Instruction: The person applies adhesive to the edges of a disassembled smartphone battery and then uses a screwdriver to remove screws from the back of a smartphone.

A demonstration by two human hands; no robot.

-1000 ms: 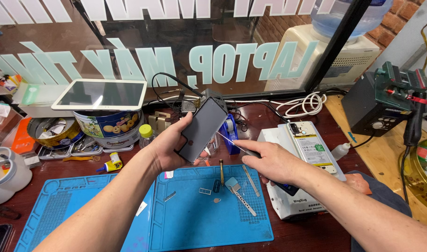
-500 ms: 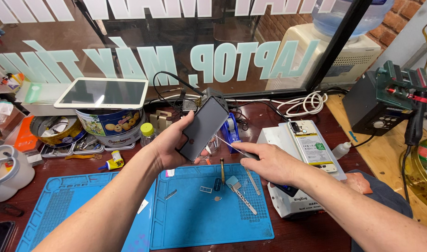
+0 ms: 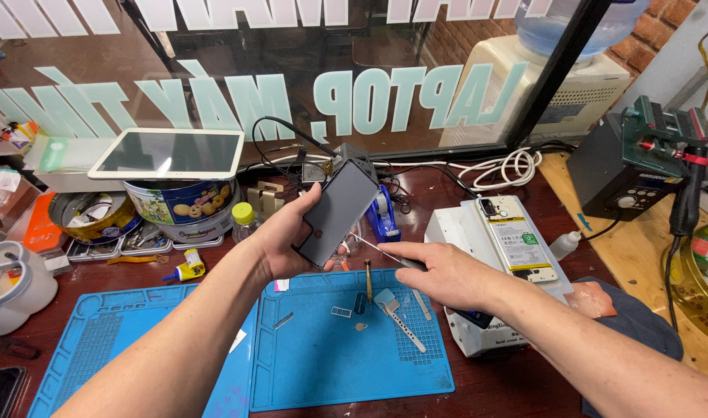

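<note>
The left hand (image 3: 286, 241) holds a dark phone (image 3: 337, 210) up off the tabletop (image 3: 516, 387), tilted so its flat, smooth back faces the eyes. The fingers wrap its edges in a firm grip, likely to keep it from slipping. The right hand (image 3: 440, 272) pinches a thin metal tool (image 3: 378, 248), its sharp tip aimed at the phone's lower edge, very near it; I cannot tell if it touches. Below lies a soft blue mat (image 3: 323, 364) with tiny parts on it. It probably keeps them from rolling away. A second phone (image 3: 515, 236), pale and open-backed, rests on a white box (image 3: 454, 232) near the right hand.
</note>
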